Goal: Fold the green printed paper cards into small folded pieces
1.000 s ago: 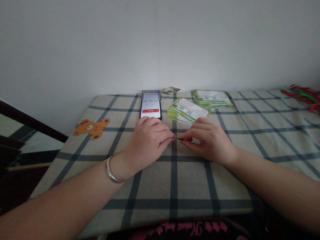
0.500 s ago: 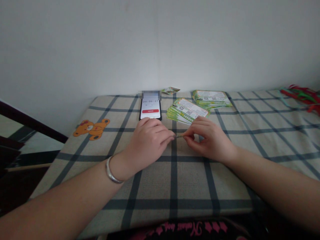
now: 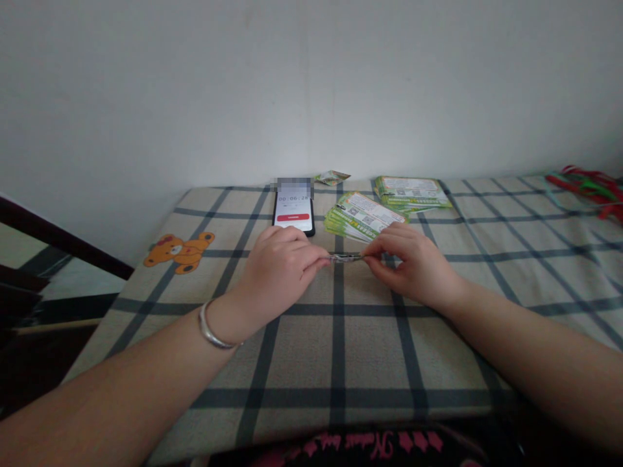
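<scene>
My left hand [image 3: 280,269] and my right hand [image 3: 411,263] meet over the checked tablecloth [image 3: 341,337], each pinching one end of a small thin folded paper piece [image 3: 346,258] seen edge-on between the fingertips. Both hands have their fingers curled closed. A silver bracelet [image 3: 209,329] circles my left wrist. Just beyond my right hand lies a fanned stack of green and white printed cards [image 3: 365,215].
A phone [image 3: 293,209] with a lit timer screen lies beyond my left hand. A second card stack [image 3: 413,192] sits further back, a small folded card [image 3: 331,176] by the wall. Red and green strips [image 3: 591,187] lie at far right. A bear print [image 3: 179,250] marks the cloth's left.
Both hands have lifted slightly and drawn a little apart, so more of the thin piece shows between the fingertips. The phone's timer has advanced.
</scene>
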`<state>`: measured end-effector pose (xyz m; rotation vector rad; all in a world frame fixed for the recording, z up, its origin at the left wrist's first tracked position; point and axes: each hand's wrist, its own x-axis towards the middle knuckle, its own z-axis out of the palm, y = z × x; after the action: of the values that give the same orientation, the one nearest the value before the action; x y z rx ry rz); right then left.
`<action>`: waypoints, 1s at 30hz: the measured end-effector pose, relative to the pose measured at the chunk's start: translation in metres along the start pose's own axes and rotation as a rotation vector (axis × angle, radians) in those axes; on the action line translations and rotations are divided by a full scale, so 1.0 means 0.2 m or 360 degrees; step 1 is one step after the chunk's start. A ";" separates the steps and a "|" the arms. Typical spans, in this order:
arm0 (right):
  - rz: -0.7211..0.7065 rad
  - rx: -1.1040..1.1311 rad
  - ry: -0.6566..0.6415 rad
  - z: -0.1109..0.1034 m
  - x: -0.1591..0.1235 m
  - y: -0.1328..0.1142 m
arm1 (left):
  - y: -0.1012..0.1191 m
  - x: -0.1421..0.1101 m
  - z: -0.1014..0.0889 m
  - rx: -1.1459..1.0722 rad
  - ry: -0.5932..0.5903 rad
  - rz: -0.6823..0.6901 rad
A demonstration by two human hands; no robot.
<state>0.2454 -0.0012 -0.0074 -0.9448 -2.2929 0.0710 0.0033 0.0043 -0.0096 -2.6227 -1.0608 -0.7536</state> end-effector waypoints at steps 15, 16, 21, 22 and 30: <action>0.0087 -0.0181 0.0052 -0.03 -0.01 0.03 | -0.04 0.01 0.00 0.0046 -0.0120 -0.0075; 0.0031 -0.0228 0.0037 -0.04 -0.01 0.03 | -0.04 0.01 -0.01 0.0054 -0.0126 -0.0077; -0.0215 -0.0402 -0.0009 -0.06 0.00 0.02 | -0.05 0.01 -0.01 0.0049 -0.0197 -0.0103; -0.0242 -0.0425 -0.0030 -0.06 0.00 0.02 | -0.05 0.01 -0.01 0.0039 -0.0211 -0.0110; -0.0246 -0.0761 -0.0190 -0.11 0.07 0.07 | 0.01 0.01 -0.03 0.0124 -0.0241 -0.0279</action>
<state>0.2599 0.0148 0.0145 -1.0082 -2.5400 -0.5204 0.0035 0.0023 -0.0037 -2.5788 -1.3477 -0.5415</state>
